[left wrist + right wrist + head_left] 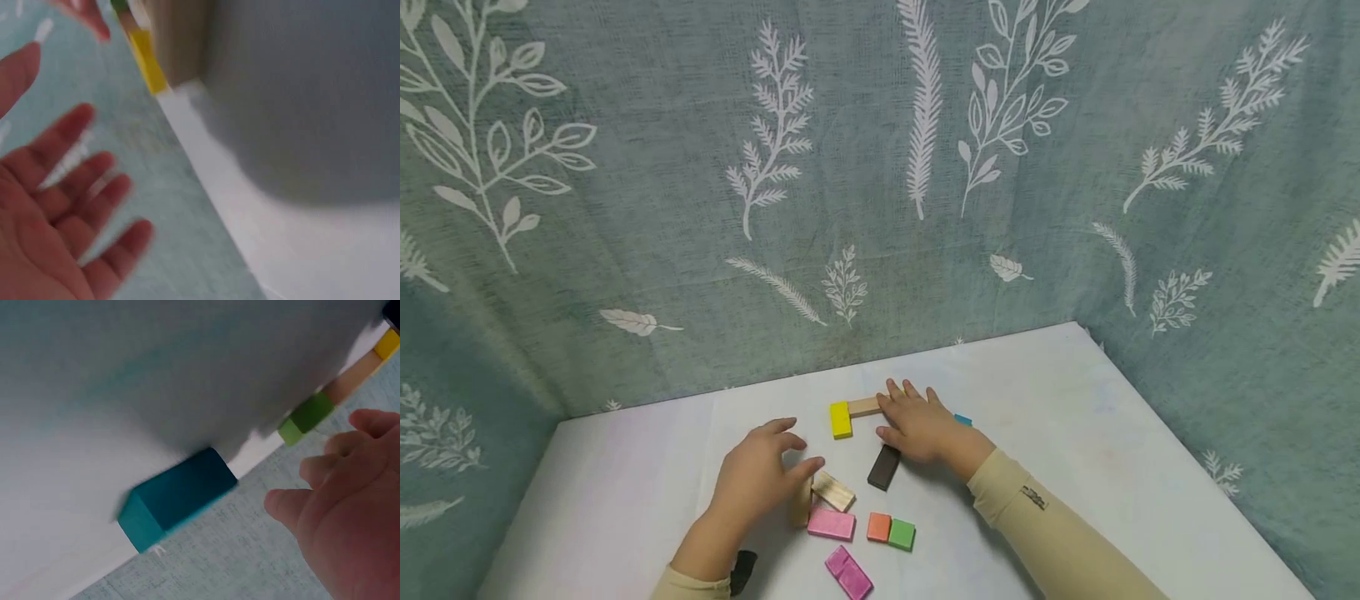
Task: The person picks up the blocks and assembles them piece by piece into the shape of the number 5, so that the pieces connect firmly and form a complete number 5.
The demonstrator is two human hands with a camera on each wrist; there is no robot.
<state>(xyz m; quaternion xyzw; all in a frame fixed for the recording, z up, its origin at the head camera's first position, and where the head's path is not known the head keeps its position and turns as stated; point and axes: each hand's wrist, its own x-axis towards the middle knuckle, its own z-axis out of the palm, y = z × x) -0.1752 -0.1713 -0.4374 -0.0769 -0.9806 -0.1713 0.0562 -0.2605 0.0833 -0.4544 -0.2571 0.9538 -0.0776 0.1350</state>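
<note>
My left hand [756, 471] hovers with fingers spread, holding nothing, beside a tan wooden block [800, 507] and a pale wooden block [832, 491]. In the left wrist view its fingers [109, 206] are parted. My right hand [919, 425] reaches palm-down over the right part of a row of blocks, hiding some of it. That row has a yellow block [841, 420], a light wooden block [863, 407] and, in the right wrist view, a green block [312, 415]. Just below the right hand lies a dark brown block [884, 467]. A blue block [963, 420] shows past the right wrist.
Nearer the front lie a pink block [832, 524], an orange block [879, 527] against a bright green block [902, 534], and magenta blocks [850, 573]. A black object [742, 572] shows by the left wrist. Patterned curtain [880, 167] surrounds the white table [1037, 383].
</note>
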